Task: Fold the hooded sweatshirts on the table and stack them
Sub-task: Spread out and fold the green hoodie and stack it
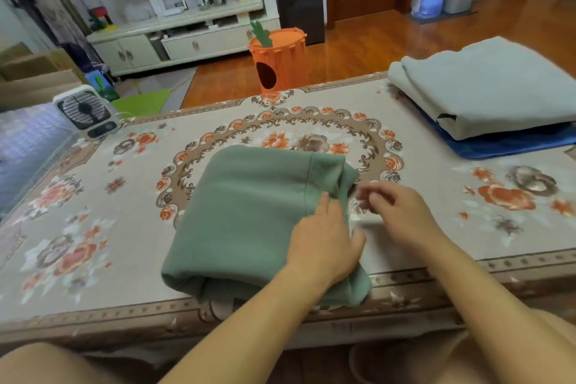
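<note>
Left hand (324, 243) presses flat on the folded green sweatshirt (249, 215), right hand (402, 212) loosely curled, empty; grey-on-blue stack (486, 97) awaits it far right.

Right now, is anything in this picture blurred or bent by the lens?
Head view: the right hand is smeared by motion, its fingers hard to tell apart; the left hand on the green sweatshirt is sharper. The wide lens bows the table edge and stretches the corners. The back of the room looks soft.
</note>
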Tool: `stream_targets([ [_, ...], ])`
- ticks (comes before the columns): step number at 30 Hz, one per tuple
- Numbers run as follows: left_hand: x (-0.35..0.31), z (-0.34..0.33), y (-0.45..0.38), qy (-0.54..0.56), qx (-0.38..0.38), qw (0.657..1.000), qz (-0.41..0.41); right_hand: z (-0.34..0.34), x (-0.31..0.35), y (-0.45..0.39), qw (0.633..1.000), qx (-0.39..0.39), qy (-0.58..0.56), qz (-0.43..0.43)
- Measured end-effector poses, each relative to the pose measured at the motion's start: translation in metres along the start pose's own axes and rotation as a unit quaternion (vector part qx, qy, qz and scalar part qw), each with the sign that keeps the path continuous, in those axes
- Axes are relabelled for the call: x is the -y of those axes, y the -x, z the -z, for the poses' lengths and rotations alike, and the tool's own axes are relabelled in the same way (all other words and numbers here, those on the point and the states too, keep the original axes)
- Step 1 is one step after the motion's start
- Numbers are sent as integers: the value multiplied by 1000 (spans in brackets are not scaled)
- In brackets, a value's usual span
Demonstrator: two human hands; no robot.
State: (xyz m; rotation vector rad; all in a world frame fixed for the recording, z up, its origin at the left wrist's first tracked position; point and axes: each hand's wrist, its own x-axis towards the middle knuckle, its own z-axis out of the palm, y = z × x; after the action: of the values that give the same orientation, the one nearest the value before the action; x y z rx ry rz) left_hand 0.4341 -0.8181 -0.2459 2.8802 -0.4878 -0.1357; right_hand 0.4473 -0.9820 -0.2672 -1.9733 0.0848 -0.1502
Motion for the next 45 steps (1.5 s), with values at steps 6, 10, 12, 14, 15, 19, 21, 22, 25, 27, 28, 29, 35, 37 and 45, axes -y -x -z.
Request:
stream_targets([
  [6, 9, -3, 6, 35, 18, 997, -60, -42, 52, -39, 969, -30, 243, 35],
  [10, 15, -14, 5, -10, 39, 994, -104, -81, 98, -74, 906, 58, 383, 173],
  [12, 19, -1, 8, 9, 87, 988, -128, -103, 88, -87, 870, 192, 436, 125],
  [14, 34, 29, 21, 94, 151, 967, -185, -113, 63, -90, 858, 226, 450, 100],
  [15, 46, 50, 31, 148, 179, 953, -194, -115, 51, -90, 863, 213, 446, 108],
  [19, 127, 125, 48, 167, -75, 976, -121, -116, 36, -91, 878, 169, 425, 142],
  [21, 167, 122, 32, 6, -156, 987, -42, -116, 36, -91, 881, 163, 419, 148],
  [22, 175, 110, 25, -53, -108, 993, -15, -116, 36, -90, 882, 159, 418, 152],
  [25, 176, 44, 23, -157, 24, 987, -5, -110, 41, -89, 882, 175, 416, 139],
  [27, 174, 26, 25, -160, 2, 987, 2, -105, 53, -91, 865, 194, 451, 108],
  [28, 174, 27, 25, -161, -2, 987, 4, -104, 66, -91, 853, 190, 475, 104],
  [29, 174, 29, 25, -166, -6, 986, 1, -104, 82, -91, 847, 172, 489, 117],
  [35, 174, 33, 24, -181, -9, 983, -27, -165, 164, -73, 861, 140, 403, 276],
  [37, 174, 34, 23, -175, -7, 984, -21, -180, 128, -77, 850, 191, 445, 207],
  [45, 174, 29, 24, -171, -14, 985, 0, -152, 71, -100, 818, 239, 510, 115],
])
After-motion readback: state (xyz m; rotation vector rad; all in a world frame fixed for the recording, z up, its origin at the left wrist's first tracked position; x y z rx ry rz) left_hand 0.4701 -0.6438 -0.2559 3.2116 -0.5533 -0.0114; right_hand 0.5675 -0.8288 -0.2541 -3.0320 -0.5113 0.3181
